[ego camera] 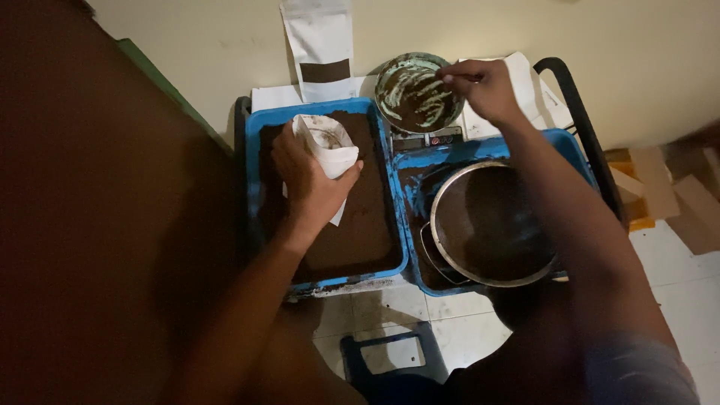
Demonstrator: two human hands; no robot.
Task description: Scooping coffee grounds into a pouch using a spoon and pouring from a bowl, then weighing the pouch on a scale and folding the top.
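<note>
My left hand (307,176) grips a small white pouch (328,140) with its mouth open upward, held over a blue tray (255,157) filled with dark brown powder (364,221). My right hand (486,88) reaches to a green bowl (416,94) smeared with brown powder that stands on a small scale (427,139). The fingers pinch something thin at the bowl's rim; I cannot tell what it is.
A second blue tray (574,146) on the right holds a large round metal sieve (487,225). A white stand-up pouch with a dark band (322,49) leans on the wall behind. White papers (525,71), cardboard (660,187) at right, tiled floor (675,262), a dark brown surface (97,225) at left.
</note>
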